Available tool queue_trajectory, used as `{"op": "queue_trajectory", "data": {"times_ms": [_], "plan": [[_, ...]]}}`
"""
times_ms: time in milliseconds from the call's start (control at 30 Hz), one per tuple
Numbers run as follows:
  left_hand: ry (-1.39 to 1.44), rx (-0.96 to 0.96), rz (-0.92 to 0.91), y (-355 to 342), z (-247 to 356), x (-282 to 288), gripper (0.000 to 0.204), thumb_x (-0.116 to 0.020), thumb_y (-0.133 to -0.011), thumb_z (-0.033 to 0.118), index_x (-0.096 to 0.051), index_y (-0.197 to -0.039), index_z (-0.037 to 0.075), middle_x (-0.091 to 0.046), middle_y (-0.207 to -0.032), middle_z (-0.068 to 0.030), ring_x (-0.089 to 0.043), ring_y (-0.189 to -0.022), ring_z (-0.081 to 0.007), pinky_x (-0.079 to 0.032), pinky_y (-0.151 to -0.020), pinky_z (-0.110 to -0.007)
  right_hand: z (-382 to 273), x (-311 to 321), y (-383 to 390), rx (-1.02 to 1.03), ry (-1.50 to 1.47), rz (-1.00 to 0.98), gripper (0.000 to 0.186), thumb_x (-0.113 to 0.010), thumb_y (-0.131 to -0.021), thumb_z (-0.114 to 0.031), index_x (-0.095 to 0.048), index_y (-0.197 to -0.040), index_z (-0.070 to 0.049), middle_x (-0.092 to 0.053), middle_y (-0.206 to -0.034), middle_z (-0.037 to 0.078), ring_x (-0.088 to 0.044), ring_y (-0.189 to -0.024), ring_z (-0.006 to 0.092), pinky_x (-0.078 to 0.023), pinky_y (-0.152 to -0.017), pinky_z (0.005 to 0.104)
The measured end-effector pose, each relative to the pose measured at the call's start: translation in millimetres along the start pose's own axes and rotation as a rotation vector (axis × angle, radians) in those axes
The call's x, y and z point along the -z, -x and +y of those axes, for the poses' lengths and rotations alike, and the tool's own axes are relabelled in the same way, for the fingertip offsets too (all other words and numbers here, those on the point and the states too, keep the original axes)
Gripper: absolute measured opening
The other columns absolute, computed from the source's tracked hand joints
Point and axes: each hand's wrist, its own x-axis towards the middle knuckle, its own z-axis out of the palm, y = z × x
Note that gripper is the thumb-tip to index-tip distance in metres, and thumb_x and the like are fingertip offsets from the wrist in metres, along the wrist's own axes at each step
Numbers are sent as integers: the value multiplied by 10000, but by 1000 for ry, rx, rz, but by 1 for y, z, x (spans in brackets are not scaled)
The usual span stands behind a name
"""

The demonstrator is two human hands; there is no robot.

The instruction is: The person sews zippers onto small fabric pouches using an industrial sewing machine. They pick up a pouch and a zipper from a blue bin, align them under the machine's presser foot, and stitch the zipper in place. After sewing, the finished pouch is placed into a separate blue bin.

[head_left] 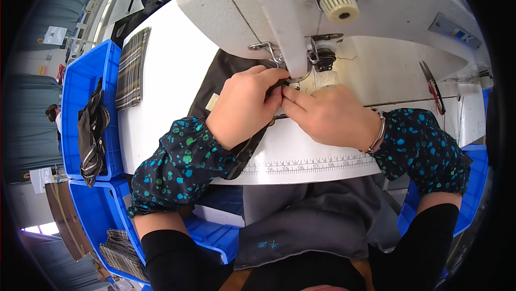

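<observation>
A dark fabric piece (219, 76) lies on the white table under the head of a white sewing machine (242, 14). A zipper (248, 148) runs along its near part. My left hand (244, 103) rests over the fabric, thumb and index finger closed on its edge just by the needle area. My right hand (336, 116) meets it there, its fingertips pinched on the same edge. The two hands nearly touch, and they hide the held part of the fabric. The needle itself is hard to make out. A small pale tag (213, 102) shows beside my left hand.
Red-handled scissors (434, 89) lie on the table at the right. Plaid fabric (133, 68) sits at the table's left edge. Blue bins (70, 130) stand on the left, holding dark and plaid cloth. A printed ruler strip (306, 166) follows the front edge.
</observation>
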Motion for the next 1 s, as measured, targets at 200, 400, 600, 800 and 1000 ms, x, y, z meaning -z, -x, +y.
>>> {"op": "queue_trajectory", "data": {"times_ms": [200, 400, 600, 800, 1000], "plan": [[-106, -76, -153, -2, 8, 15, 363, -665, -810, 81, -728, -1160, 8, -658, -911, -165, -685, -841, -375, -563, -750, -451, 3, 4, -2, 11, -38, -35, 136, -651, -824, -119, -659, -926, -30, -695, -898, 94, -689, -627, 197, -534, -517, 337], [-101, -83, -179, 0, 14, 11, 384, -657, -799, 117, -682, -1147, -43, -648, -911, -198, -676, -842, -397, -559, -755, -456, 6, 11, -2, -27, -85, -90, 98, -661, -816, -126, -658, -879, -52, -680, -826, 67, -690, -639, 224, -541, -541, 359], [22, -55, -96, 0, 9, -2, 311, -612, -835, 102, -630, -1107, -48, -643, -942, -253, -662, -876, -434, -543, -774, -485, 13, 10, -1, -46, -89, -52, 68, -670, -803, -123, -642, -821, -63, -636, -709, 50, -677, -627, 244, -531, -549, 376], [149, 92, 1, 3, 1, 9, 227, -635, -904, 109, -699, -1070, -33, -690, -934, -243, -673, -836, -413, -544, -746, -452, 16, 16, 2, -35, -22, -166, 178, -720, -788, -155, -672, -937, -71, -689, -959, 24, -680, -698, 202, -505, -551, 363], [-94, 297, -106, 12, -20, 21, 215, -746, -901, 242, -697, -851, 39, -665, -679, -121, -645, -602, -348, -499, -572, -430, 20, 5, 1, -8, -71, -15, 83, -674, -794, -102, -605, -817, -61, -627, -665, 46, -672, -618, 257, -513, -533, 383]]}}
